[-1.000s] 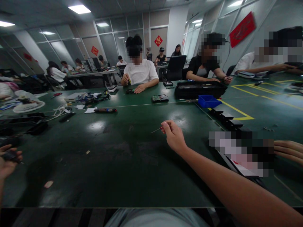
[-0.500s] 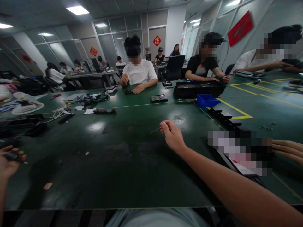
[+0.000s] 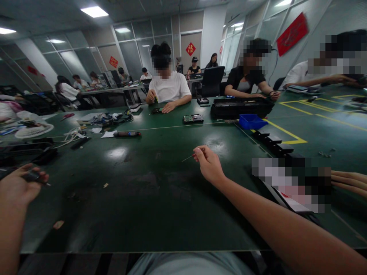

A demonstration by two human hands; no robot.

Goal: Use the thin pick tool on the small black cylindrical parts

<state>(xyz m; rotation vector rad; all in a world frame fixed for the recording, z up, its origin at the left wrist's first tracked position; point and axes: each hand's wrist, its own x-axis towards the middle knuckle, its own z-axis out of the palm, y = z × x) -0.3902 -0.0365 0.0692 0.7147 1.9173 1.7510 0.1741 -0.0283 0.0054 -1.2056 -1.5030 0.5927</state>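
The left hand [image 3: 17, 186] is gripping a small dark object [image 3: 32, 176], too dim and small to identify, and its forearm is running out through the bottom left corner. The right hand [image 3: 209, 164] is pinching a thin pale sliver [image 3: 187, 157], too fine to tell pin from wire. A pixelated patch [image 3: 289, 183] is covering whatever is lying on the green table [image 3: 149, 198] there, and the right edge is cutting off a co-worker's fingers [image 3: 349, 177].
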